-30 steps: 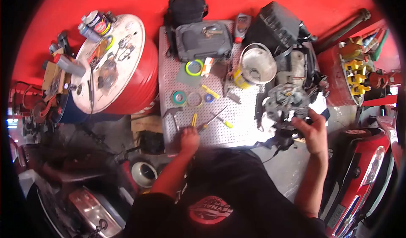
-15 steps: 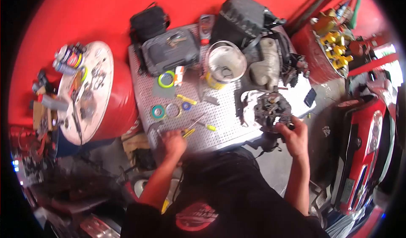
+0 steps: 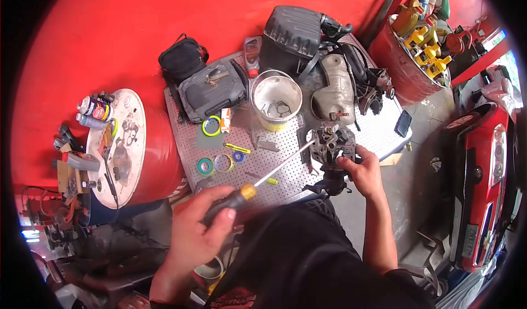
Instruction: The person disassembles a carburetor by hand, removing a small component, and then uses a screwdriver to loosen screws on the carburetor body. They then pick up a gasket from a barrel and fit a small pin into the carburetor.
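My left hand (image 3: 198, 224) is closed round the dark and yellow handle of a long screwdriver (image 3: 284, 163). Its shaft points up and to the right, the tip overlapping the left edge of a carburetor (image 3: 332, 144). This grey metal part, full of ports and levers, has a black piece hanging below it at the table's front edge. My right hand (image 3: 364, 171) grips the carburetor from the right, thumb over its near side. Under the screwdriver lies a small yellow-green tool (image 3: 269, 181).
On the perforated metal table (image 3: 285, 187) stand a white bucket (image 3: 276, 97), a black air filter box (image 3: 291, 37), a metal heat shield (image 3: 335, 86) and a grey case (image 3: 213, 92). Tape rolls (image 3: 205, 166) lie left. A red drum (image 3: 159, 149) stands beside the table; a red car (image 3: 483, 182) is right.
My left hand has come up from the table's front left, now with the screwdriver, whose tip has reached the carburetor. My right hand still holds the carburetor. The view has shifted slightly.
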Motion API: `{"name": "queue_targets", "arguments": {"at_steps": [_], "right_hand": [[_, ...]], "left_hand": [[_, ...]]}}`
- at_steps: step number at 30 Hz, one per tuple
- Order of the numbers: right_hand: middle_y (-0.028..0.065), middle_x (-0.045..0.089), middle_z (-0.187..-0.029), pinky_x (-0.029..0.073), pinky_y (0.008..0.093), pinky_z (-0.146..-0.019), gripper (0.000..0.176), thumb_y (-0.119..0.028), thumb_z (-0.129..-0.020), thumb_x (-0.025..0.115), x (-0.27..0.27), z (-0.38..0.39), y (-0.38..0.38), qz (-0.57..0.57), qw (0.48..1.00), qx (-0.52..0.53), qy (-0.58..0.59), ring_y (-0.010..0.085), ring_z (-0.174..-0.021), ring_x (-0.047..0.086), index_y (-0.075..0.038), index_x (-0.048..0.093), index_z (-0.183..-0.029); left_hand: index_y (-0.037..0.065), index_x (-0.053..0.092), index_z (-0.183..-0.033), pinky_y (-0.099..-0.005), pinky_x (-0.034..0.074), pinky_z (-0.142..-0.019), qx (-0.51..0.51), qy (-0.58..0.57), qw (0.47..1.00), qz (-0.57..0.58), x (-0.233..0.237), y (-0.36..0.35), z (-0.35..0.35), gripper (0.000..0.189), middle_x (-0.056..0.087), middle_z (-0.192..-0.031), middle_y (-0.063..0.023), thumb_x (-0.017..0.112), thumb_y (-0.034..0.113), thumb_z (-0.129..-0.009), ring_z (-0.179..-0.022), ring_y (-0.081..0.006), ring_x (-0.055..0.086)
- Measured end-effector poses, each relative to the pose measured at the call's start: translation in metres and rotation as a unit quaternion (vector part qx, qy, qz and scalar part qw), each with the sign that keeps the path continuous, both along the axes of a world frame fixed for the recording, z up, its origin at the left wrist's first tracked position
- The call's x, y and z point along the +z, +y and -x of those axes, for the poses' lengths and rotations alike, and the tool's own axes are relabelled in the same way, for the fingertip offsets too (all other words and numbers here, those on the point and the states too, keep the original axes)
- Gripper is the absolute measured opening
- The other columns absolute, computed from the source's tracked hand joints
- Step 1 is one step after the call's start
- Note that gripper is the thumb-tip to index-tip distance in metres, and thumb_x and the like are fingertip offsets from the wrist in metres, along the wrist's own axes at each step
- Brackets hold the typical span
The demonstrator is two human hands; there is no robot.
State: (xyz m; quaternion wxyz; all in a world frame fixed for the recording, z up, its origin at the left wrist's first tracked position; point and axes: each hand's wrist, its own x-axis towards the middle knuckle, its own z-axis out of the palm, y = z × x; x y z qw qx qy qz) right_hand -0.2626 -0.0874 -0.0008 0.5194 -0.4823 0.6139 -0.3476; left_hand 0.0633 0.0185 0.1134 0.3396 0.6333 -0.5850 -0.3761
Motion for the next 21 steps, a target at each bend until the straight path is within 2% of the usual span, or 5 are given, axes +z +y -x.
{"name": "queue_targets", "arguments": {"at_steps": [6, 8, 11, 17, 21], "right_hand": [[0.011, 0.074, -0.093, 0.054, 0.0295, -0.077, 0.038, -0.005, -0.085, 0.071, -0.012, 0.01, -0.01, 0.0, 1.0, 0.026, -0.012, 0.0138, -0.083, 0.068, 0.007, 0.064, -0.121], [0.0113, 0.074, -0.093, 0.054, 0.0295, -0.077, 0.038, -0.005, -0.085, 0.071, -0.01, 0.013, -0.012, -0.006, 1.0, 0.024, 0.0, 0.014, -0.083, 0.068, 0.007, 0.064, -0.121], [0.0094, 0.073, -0.093, 0.053, 0.0279, -0.074, 0.035, -0.005, -0.085, 0.071, -0.007, 0.014, -0.01, -0.006, 1.0, 0.017, 0.009, 0.0122, -0.082, 0.066, 0.006, 0.066, -0.117], [0.0078, 0.073, -0.09, 0.051, 0.027, -0.071, 0.034, -0.007, -0.084, 0.071, -0.004, 0.014, -0.008, 0.007, 1.0, 0.014, 0.011, 0.0109, -0.079, 0.065, 0.005, 0.067, -0.115], [0.0065, 0.072, -0.086, 0.049, 0.0262, -0.062, 0.034, -0.009, -0.084, 0.072, -0.002, 0.014, -0.008, -0.003, 1.0, 0.009, 0.024, 0.0092, -0.071, 0.061, 0.004, 0.067, -0.115]], "left_hand": [[-0.003, 0.064, -0.114, -0.0366, 0.055, -0.075, -0.036, -0.057, 0.996, 0.049, 0.005, -0.019, 0.026, 0.032, 0.07, -0.096, -0.0159, 0.071, 0.008, -0.084, -0.083, -0.0278, 0.071], [-0.002, 0.064, -0.113, -0.0381, 0.055, -0.076, -0.042, -0.079, 0.995, 0.045, 0.006, -0.025, 0.031, 0.032, 0.069, -0.096, -0.0184, 0.072, 0.007, -0.083, -0.085, -0.0325, 0.07], [-0.004, 0.064, -0.114, -0.0306, 0.052, -0.078, -0.067, -0.111, 0.989, 0.07, 0.011, -0.032, 0.038, 0.031, 0.069, -0.097, -0.0133, 0.069, -0.001, -0.084, -0.086, -0.0168, 0.067], [0.0, 0.065, -0.111, -0.042, 0.054, -0.076, -0.068, -0.13, 0.983, 0.113, 0.006, -0.04, 0.046, 0.032, 0.068, -0.095, -0.0169, 0.072, 0.008, -0.081, -0.085, -0.0347, 0.068], [0.002, 0.065, -0.11, -0.0425, 0.054, -0.074, -0.083, -0.159, 0.973, 0.146, 0.005, -0.042, 0.046, 0.032, 0.068, -0.092, -0.0164, 0.071, 0.007, -0.079, -0.083, -0.0351, 0.067]]}}
